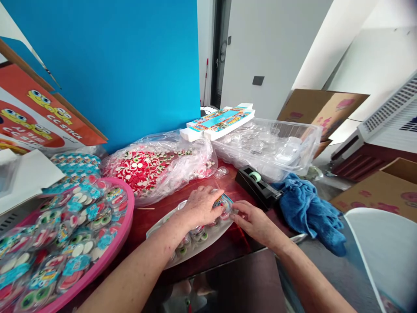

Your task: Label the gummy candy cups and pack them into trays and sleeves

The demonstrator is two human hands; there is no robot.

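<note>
Pink basin left is heaped w/ packs; an elbow nudge could tip some. Our left hand curls over the small pack on the tray, right hand pinches its edge; loose grip, it may slip toward the tape dispenser.

At centre frame the worktop looks like dark red polished wood, glossy; the bag of sweets above it is thin crinkled clear plastic, shiny; the pink basin at lower left is smooth plastic; the blue cloth at right is rough, matt towelling; the tape dispenser is matt black plastic.
</note>
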